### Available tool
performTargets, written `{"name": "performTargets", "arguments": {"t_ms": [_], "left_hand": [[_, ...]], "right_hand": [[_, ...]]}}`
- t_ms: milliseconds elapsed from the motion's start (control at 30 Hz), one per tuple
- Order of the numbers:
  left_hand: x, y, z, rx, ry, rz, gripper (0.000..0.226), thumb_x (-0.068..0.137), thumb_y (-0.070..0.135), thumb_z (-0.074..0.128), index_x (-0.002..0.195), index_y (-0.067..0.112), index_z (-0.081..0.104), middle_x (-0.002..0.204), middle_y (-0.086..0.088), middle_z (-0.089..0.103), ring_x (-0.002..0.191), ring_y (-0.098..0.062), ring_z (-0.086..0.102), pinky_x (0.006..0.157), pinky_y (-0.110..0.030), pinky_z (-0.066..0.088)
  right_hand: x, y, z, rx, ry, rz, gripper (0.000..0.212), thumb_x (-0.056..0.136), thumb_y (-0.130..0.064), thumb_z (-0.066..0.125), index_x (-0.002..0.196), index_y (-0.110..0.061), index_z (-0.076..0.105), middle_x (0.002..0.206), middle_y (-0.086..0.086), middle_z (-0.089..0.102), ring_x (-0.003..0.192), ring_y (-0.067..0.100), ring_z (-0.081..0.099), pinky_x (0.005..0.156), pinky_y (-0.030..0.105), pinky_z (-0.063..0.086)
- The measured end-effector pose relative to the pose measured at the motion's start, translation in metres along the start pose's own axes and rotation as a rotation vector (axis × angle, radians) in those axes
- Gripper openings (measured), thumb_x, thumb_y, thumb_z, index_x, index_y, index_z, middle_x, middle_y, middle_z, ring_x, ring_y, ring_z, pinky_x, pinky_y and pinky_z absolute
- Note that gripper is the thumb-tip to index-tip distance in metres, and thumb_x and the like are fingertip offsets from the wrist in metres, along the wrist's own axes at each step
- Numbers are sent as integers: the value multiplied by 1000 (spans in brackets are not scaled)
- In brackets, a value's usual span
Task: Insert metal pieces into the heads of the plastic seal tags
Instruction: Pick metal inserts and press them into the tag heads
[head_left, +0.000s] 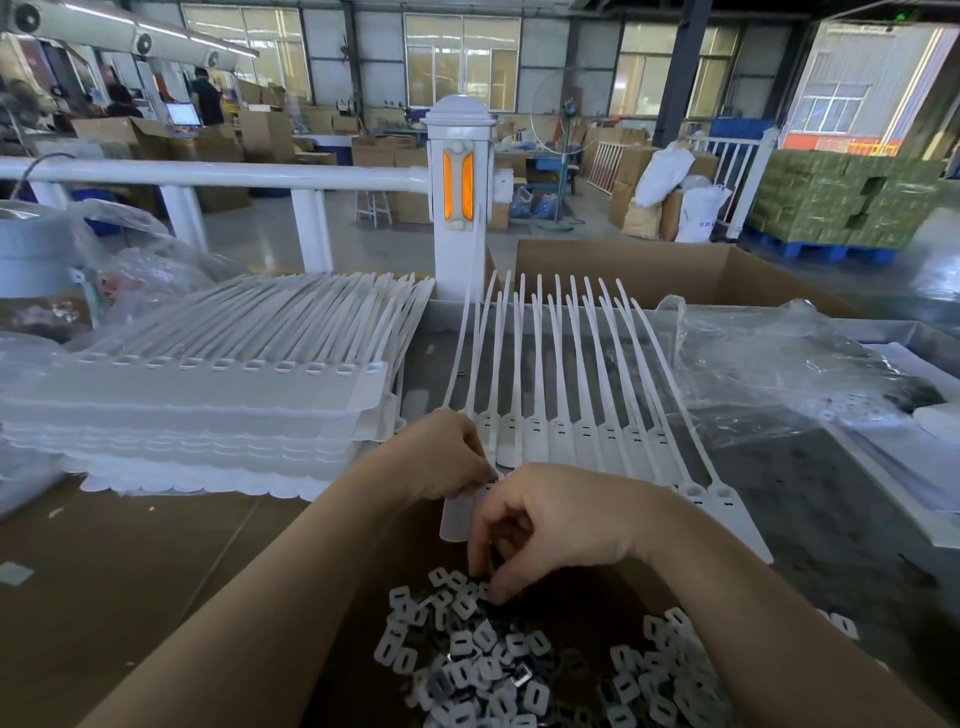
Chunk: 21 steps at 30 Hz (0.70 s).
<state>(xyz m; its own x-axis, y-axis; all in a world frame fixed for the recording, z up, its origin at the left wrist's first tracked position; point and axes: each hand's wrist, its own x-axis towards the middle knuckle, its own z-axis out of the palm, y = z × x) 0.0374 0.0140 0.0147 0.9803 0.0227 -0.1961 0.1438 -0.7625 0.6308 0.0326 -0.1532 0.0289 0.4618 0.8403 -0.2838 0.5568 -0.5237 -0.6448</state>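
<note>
The left hand (447, 457) holds the head end of a white plastic seal tag (460, 512), with the fingers curled around it near the lower edge of a row of joined seal tags (571, 410). This row lies flat on the table, the heads toward the person and the thin tails fanned out away. The right hand (545, 525) reaches down with curled fingers into a pile of small metal pieces (498, 665), and its fingertips (491, 587) touch the top of the pile; I cannot tell if they already pinch one piece. The metal pieces are flat, with a slot in the middle, and lie on brown cardboard (130, 571) in front of the person. On the left stands a tall stack of more tag sheets (197, 415). A crumpled clear plastic sheet (769, 374) lies on the right, and an open cardboard box (675, 270) is behind the table.
</note>
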Motion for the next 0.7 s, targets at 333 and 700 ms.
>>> {"name": "performTargets", "arguments": {"t_ms": [333,700], "left_hand": [[-4,0,-3,-33,-11,31,1,91,19,65,91,18,64,72,3,65,56,-5,57,49,-15,43],[-15,12,-15,-438,-91,53,8,94,12,63,96,9,70,77,0,72,66,-9,62,63,-21,50]], "right_hand": [[-2,1,-2,129,218,25,8,84,-25,76,87,-25,68,78,-11,71,67,-2,63,62,17,50],[4,26,-3,333,793,173,9,91,-20,67,93,-28,71,76,-10,69,59,-9,59,48,5,40]]}}
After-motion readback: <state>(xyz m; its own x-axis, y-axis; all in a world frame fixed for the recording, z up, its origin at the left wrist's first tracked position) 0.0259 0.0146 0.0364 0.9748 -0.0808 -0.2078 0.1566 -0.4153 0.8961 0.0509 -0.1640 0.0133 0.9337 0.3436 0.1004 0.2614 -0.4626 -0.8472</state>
